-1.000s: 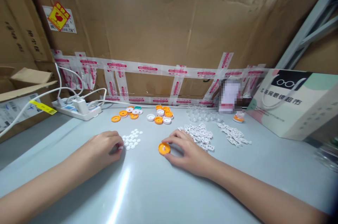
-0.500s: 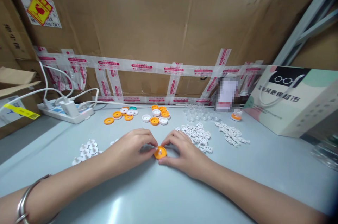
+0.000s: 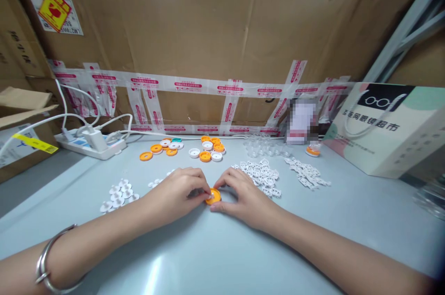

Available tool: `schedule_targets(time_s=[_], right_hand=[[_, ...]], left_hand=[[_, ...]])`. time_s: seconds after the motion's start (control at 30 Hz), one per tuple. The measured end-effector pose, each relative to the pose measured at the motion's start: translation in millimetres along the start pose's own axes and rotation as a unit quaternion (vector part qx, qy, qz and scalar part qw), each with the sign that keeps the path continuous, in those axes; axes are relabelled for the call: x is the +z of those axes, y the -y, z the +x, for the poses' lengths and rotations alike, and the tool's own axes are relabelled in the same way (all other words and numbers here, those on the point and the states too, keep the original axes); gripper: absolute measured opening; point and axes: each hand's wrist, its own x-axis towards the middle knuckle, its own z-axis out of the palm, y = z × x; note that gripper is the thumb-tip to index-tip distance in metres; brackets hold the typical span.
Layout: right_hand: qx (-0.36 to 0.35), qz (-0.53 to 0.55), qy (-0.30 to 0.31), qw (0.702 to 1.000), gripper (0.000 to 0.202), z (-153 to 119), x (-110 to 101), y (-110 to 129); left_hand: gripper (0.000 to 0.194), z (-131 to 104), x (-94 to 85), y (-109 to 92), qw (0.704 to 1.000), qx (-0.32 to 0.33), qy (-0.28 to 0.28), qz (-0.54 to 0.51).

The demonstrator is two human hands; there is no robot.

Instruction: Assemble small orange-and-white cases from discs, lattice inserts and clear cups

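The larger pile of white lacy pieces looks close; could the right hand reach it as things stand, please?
Probably yes: the pile lies just beyond the right hand, with nothing seen between, though it holds the orange cap.

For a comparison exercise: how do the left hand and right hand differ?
The left hand reaches in over the orange cap; the right hand holds its rim. The left arm wears a silver bangle; the visible right arm has none. Both hands are bare, with thumb and fingers at the cap.

Carton label [image 3: 75, 22] reads "LM27"; bag [image 3: 378, 142], "眼镜超市".
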Motion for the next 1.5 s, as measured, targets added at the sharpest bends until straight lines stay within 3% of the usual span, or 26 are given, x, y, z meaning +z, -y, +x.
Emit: schedule_targets(time_s=[0.27, 0.57, 0.9, 1.03, 1.1, 1.17, 1.23, 1.27, 1.4, 1.5], right_hand=[[0.004, 0.003, -0.004, 1.0, 0.03, -0.3, 0.5, 0.2], [-0.001, 0.011, -0.004, 1.0, 0.026, -0.3, 1.0, 1.1], [-0.001, 0.009, 0.002, 1.0, 0.027, 0.3, 2.1, 0.8], [-0.006, 0.008, -0.001, 1.0, 0.026, -0.1, 2.7, 0.3], [-0.005, 0.006, 0.0, 1.0, 0.025, -0.4, 2.7, 1.0], [-0.005, 0.002, -0.002, 1.0, 0.025, -0.5, 2.4, 2.3], [-0.006, -0.002, -0.004, 1.0, 0.025, -0.6, 1.8, 3.9], [-0.007, -0.003, -0.005, 1.0, 0.025, -0.6, 1.4, 4.8], [-0.001, -0.006, -0.004, 1.0, 0.026, -0.9, 0.3, 7.0], [0.0, -0.007, -0.004, 1.0, 0.028, -0.8, 0.0, 6.6]], left_hand=[[0.022, -18.6, -14.6, -8.1, 0.994, 0.038, 0.003, 0.104], [0.028, -25.2, -6.3, -13.1, 0.976, 0.075, 0.026, 0.201], [0.033, -25.6, -9.6, -18.1, 0.985, 0.043, 0.058, 0.157], [0.032, -24.6, -15.7, -19.4, 0.993, 0.015, 0.074, 0.091], [0.028, -23.6, -25.2, -15.5, 0.998, 0.013, 0.055, 0.04], [0.025, -23.0, -39.7, -7.0, 1.0, 0.014, -0.004, 0.023], [0.023, -23.4, -56.6, 5.8, 0.995, -0.003, -0.07, 0.068], [0.023, -24.3, -64.5, 13.3, 0.993, -0.027, -0.069, 0.096], [0.022, -30.4, -82.9, 43.2, 0.982, -0.118, 0.075, 0.125], [0.02, -34.9, -85.1, 55.7, 0.973, -0.147, 0.136, 0.112]])
